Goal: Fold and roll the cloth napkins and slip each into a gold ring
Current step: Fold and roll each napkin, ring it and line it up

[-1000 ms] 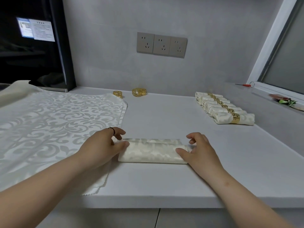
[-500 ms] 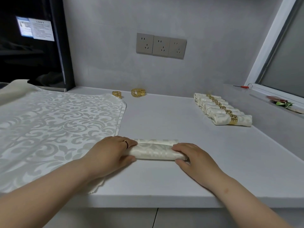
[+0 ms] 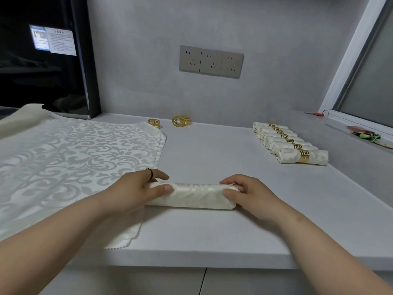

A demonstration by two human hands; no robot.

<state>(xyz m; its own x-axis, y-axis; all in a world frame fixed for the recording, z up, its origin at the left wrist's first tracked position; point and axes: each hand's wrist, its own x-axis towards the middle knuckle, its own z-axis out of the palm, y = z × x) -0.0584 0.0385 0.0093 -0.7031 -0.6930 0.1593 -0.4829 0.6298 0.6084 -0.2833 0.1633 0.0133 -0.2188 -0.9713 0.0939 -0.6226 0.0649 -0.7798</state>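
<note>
Obs: left grip [image 3: 136, 190] is closed round the left end of the rolled napkin [image 3: 197, 195], thumb along the near face, fingers curled over the top. The right grip [image 3: 248, 192] is set the same way at the right end, thumb near, fingers wrapped over the far side. Both hold cloth.

Position: the rolled napkin lies crosswise on the tabletop [image 3: 212, 150], close to the near edge. Its left end is at the border of the flat napkins [image 3: 63, 156] spread on the left. It looks fully rolled, with no ring on it yet.

Handling (judgement):
- Light, soft patterned weave with a sheen, so probably slippery against itself.
- Likely to spring open once pressure comes off, so the outer flap wants pinning.
- Not fragile.
- Best hold is one grip round the middle, over the seam, leaving one end free and pinched narrow for the ring.
- Too slack a squeeze and the inner layers may telescope out of an end.

Rings: one gold ring [image 3: 154, 123] sits at the far corner of the flat napkins, and a second gold ring [image 3: 181, 120] is near it on the right. Both are rigid, small, openwork and probably light. Take one by the rim. Both are well apart from the roll, so one grip must let go to reach.

Finished rolls [image 3: 291, 143]: a ringed row at the far right, lying side by side.
</note>
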